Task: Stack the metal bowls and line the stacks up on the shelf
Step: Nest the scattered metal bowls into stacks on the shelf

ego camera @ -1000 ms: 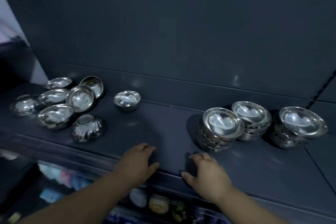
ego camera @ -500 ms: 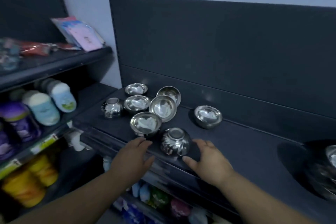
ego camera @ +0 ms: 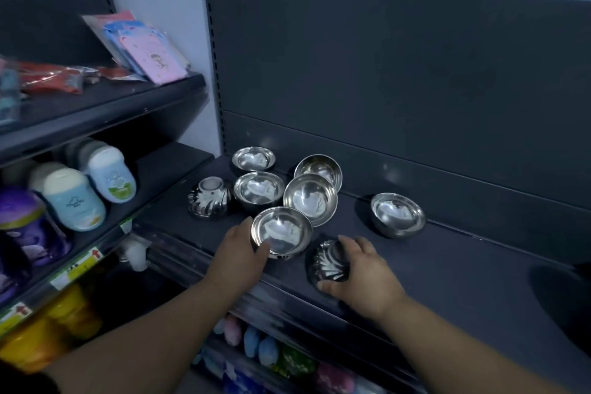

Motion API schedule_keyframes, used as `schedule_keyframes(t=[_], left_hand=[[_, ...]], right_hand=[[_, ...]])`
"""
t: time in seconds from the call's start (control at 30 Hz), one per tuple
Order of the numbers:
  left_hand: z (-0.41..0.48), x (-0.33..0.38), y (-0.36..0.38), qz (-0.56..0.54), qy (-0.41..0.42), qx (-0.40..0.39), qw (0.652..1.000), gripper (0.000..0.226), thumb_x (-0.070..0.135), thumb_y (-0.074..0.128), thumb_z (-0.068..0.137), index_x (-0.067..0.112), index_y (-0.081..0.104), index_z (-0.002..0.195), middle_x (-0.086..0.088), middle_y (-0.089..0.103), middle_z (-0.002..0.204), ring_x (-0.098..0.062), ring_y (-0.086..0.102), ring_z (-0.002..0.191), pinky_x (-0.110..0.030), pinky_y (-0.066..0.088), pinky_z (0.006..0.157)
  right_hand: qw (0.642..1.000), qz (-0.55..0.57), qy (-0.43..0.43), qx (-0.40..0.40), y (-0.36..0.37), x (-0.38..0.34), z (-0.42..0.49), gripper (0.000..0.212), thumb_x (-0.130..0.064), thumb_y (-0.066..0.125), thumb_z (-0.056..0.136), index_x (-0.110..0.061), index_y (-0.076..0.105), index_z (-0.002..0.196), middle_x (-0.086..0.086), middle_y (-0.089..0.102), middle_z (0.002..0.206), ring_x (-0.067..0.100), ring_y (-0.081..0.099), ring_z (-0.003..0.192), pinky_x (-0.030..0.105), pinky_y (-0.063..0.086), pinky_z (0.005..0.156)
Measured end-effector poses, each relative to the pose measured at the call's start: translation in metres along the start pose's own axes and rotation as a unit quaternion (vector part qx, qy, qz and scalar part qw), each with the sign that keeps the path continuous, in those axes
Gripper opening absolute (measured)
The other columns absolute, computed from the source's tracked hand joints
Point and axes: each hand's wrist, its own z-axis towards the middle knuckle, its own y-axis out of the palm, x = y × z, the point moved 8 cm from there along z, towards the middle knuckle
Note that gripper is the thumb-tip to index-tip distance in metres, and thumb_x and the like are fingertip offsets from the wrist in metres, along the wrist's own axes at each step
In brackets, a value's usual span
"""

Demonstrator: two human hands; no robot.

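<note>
Several loose metal bowls lie on the dark shelf (ego camera: 463,265). My left hand (ego camera: 238,254) grips the nearest upright bowl (ego camera: 281,230) by its near rim, thumb over the edge. My right hand (ego camera: 361,269) curls round an upturned ribbed bowl (ego camera: 329,262) near the shelf's front edge. Behind them sit a tilted bowl (ego camera: 310,198), another tilted bowl (ego camera: 318,168), two upright bowls (ego camera: 259,190) (ego camera: 253,158) and a second upturned ribbed bowl (ego camera: 209,198). A lone upright bowl (ego camera: 398,214) stands apart to the right.
A neighbouring rack on the left holds bottles (ego camera: 73,198) and, above, packets (ego camera: 140,45). Soft coloured goods (ego camera: 265,345) fill the shelf below. The dark back panel (ego camera: 399,80) rises behind the bowls. A dark shadow (ego camera: 563,294) lies at the right edge.
The view swung left from the stacked bowls to the loose ones. Both hands moved forward from the shelf edge; the left took hold of the nearest upright bowl, the right closed over the upturned one.
</note>
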Motion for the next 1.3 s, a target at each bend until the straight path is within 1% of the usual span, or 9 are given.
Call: schedule_keyframes(t=[0.17, 0.4, 0.7, 0.8, 0.93, 1.03, 1.1, 1.2, 1.3], left_hand=[[0.01, -0.007, 0.006, -0.037, -0.068, -0.011, 0.997, 0.033, 0.028, 0.056, 0.092, 0.018, 0.051, 0.124, -0.003, 0.064, 0.114, -0.017, 0.056, 0.1, -0.026, 0.04, 0.081], [0.006, -0.003, 0.014, -0.059, -0.097, -0.028, 0.993, 0.045, 0.029, 0.057, 0.092, 0.02, 0.045, 0.135, -0.002, 0.062, 0.119, -0.018, 0.056, 0.105, -0.025, 0.041, 0.082], [-0.01, 0.018, 0.033, -0.066, -0.078, -0.058, 0.993, 0.046, 0.026, 0.059, 0.088, 0.024, 0.048, 0.132, 0.012, 0.058, 0.102, -0.008, 0.056, 0.092, -0.015, 0.038, 0.064], [-0.014, 0.034, 0.049, -0.069, -0.06, -0.095, 0.991, 0.041, 0.03, 0.062, 0.086, 0.029, 0.05, 0.126, 0.015, 0.058, 0.098, -0.002, 0.055, 0.086, -0.012, 0.038, 0.064], [-0.016, 0.063, 0.055, -0.019, -0.017, -0.111, 0.994, 0.023, 0.038, 0.063, 0.085, 0.041, 0.049, 0.102, 0.011, 0.062, 0.105, -0.005, 0.056, 0.09, -0.02, 0.046, 0.074], [-0.011, 0.086, 0.045, 0.016, 0.036, -0.063, 0.997, 0.052, 0.039, 0.061, 0.088, 0.028, 0.045, 0.137, 0.002, 0.05, 0.141, -0.014, 0.047, 0.126, -0.024, 0.037, 0.1], [-0.01, 0.107, 0.038, -0.019, 0.084, -0.043, 0.995, 0.063, 0.037, 0.062, 0.09, 0.028, 0.036, 0.146, 0.006, 0.041, 0.148, -0.007, 0.039, 0.133, -0.016, 0.028, 0.102], [-0.011, 0.14, 0.034, -0.062, 0.154, -0.054, 0.985, 0.055, 0.028, 0.061, 0.091, 0.035, 0.04, 0.142, 0.019, 0.045, 0.133, 0.018, 0.047, 0.101, 0.002, 0.031, 0.086], [-0.006, 0.147, 0.033, -0.091, 0.154, -0.068, 0.982, 0.045, 0.018, 0.057, 0.092, 0.039, 0.053, 0.133, 0.014, 0.064, 0.118, 0.007, 0.062, 0.093, -0.007, 0.047, 0.076]], right_hand=[[0.999, 0.042, 0.004, -0.006, 0.005, 0.012, 0.006, 0.109, -0.057, 0.078, 0.06, -0.044, 0.016, 0.149, -0.004, 0.021, 0.156, 0.025, 0.037, 0.136, 0.039, 0.04, 0.11], [0.997, 0.072, -0.005, 0.021, -0.01, 0.017, 0.001, 0.102, -0.052, 0.081, 0.06, -0.039, 0.028, 0.146, -0.005, 0.041, 0.14, 0.014, 0.049, 0.123, 0.022, 0.04, 0.101], [0.936, 0.337, 0.1, 0.031, -0.051, 0.059, -0.011, 0.086, -0.044, 0.087, 0.061, -0.026, 0.044, 0.133, -0.009, 0.064, 0.117, 0.011, 0.064, 0.101, 0.028, 0.05, 0.089], [0.892, 0.436, 0.117, -0.006, -0.058, 0.055, -0.015, 0.066, -0.054, 0.081, 0.061, -0.026, 0.058, 0.116, -0.001, 0.075, 0.095, 0.015, 0.07, 0.078, 0.032, 0.052, 0.072], [0.891, 0.44, 0.103, -0.04, -0.07, 0.046, -0.018, 0.053, -0.064, 0.07, 0.065, -0.028, 0.066, 0.105, 0.0, 0.073, 0.083, 0.017, 0.065, 0.072, 0.034, 0.048, 0.072], [0.9, 0.424, 0.09, -0.037, -0.078, 0.043, -0.019, 0.054, -0.065, 0.068, 0.064, -0.027, 0.069, 0.103, 0.003, 0.076, 0.088, 0.016, 0.065, 0.073, 0.035, 0.049, 0.075], [0.907, 0.412, 0.077, -0.043, -0.084, 0.039, -0.019, 0.048, -0.063, 0.067, 0.068, -0.029, 0.071, 0.101, 0.0, 0.077, 0.09, 0.015, 0.066, 0.074, 0.035, 0.051, 0.077], [0.919, 0.383, 0.056, -0.074, -0.089, 0.029, -0.018, 0.039, -0.061, 0.063, 0.075, -0.032, 0.072, 0.101, -0.005, 0.075, 0.083, 0.011, 0.062, 0.068, 0.031, 0.046, 0.072], [0.913, 0.384, 0.045, -0.132, -0.085, 0.022, -0.015, 0.044, -0.062, 0.064, 0.075, -0.029, 0.073, 0.101, -0.006, 0.071, 0.079, 0.007, 0.061, 0.063, 0.028, 0.045, 0.067]])
